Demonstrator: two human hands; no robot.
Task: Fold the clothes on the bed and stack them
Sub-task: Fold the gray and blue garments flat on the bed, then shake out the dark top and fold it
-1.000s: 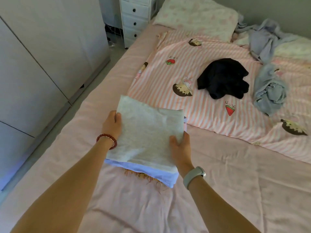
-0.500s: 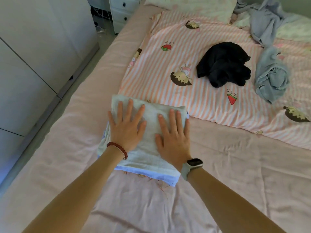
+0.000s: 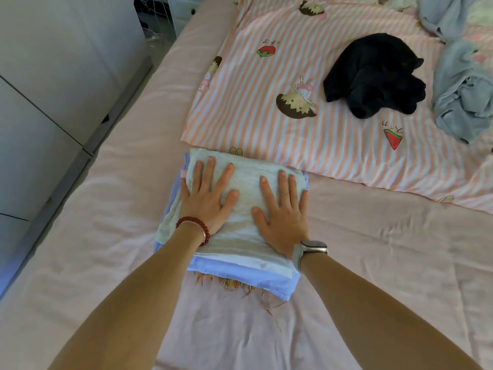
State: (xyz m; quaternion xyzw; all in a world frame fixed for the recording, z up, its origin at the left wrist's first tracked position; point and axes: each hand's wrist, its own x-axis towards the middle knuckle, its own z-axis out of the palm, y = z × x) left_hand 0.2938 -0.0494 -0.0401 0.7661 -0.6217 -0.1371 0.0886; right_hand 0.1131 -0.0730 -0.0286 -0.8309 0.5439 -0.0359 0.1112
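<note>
A folded light grey garment [image 3: 246, 209] lies on top of a stack on the pink bed sheet [image 3: 386, 263]. Under it a folded pale blue garment [image 3: 266, 280] shows, with a frayed fringe sticking out at the near edge. My left hand [image 3: 206, 197] presses flat on the grey garment's left half, fingers spread. Flat on its right half lies my right hand [image 3: 282, 212], fingers straight. A crumpled black garment [image 3: 373, 76] lies unfolded on the striped blanket. Crumpled light blue clothes [image 3: 464, 89] lie at the right edge.
A pink-and-white striped blanket [image 3: 266, 108] with cartoon prints covers the far half of the bed. Grey wardrobe doors [image 3: 53, 89] stand along the left side, with a narrow floor gap beside the bed. A white drawer unit [image 3: 184, 6] is at the top.
The grey garment, held by its sides a second ago, now lies on the stack. Both hands went from gripping it to pressing flat on top. The view has moved closer.
</note>
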